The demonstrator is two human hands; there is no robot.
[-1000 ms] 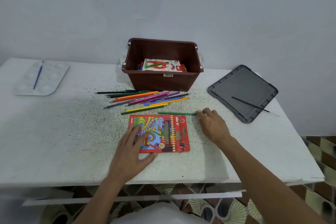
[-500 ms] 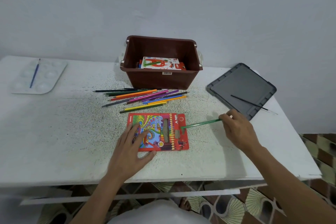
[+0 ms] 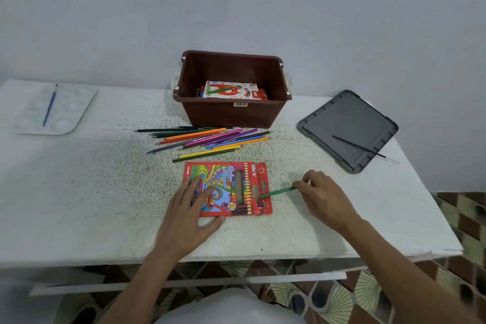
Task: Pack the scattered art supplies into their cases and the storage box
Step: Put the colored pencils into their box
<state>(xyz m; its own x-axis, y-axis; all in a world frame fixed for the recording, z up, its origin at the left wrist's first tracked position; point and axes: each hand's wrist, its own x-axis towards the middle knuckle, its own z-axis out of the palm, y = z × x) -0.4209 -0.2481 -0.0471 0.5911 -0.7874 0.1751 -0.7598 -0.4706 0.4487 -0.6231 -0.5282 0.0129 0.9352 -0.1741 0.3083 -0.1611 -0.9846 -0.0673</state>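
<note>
Centre frame: right hand (image 3: 324, 198) pinched green pencil (image 3: 278, 191), left hand (image 3: 188, 217) spread flat on pencil case (image 3: 231, 173); angled tip could jam going in.

Soft, even, slightly cool light fills the frame, fairly bright. Faint, diffuse shadows lie beside the right hand (image 3: 326, 200) and left of the storage box (image 3: 231, 113) at centre. Wide-angle distortion bows the table (image 3: 79, 205) edge toward the lower corners, where blur sets in.
</note>
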